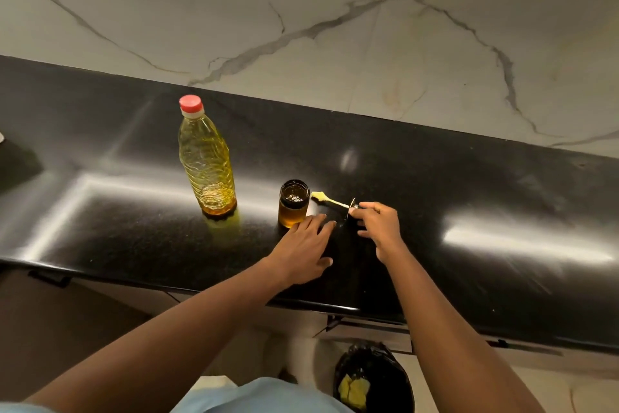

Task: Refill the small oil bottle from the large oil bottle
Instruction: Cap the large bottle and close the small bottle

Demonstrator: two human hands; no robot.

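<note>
A large clear oil bottle (207,161) with a red cap stands upright on the black counter (117,211), holding yellow oil. To its right stands a small glass oil bottle (293,203), uncapped and partly filled with amber oil. My right hand (378,228) pinches the small bottle's lid (351,208), whose pale yellow brush (323,198) points left just above the counter beside the bottle. My left hand (303,248) lies flat with straight fingers on the counter, right in front of the small bottle.
A marble-patterned wall (335,27) rises behind the counter. Below the counter's front edge sits a black-lined bin (371,375) with yellow scraps inside. A dark object (16,161) lies at the counter's far left.
</note>
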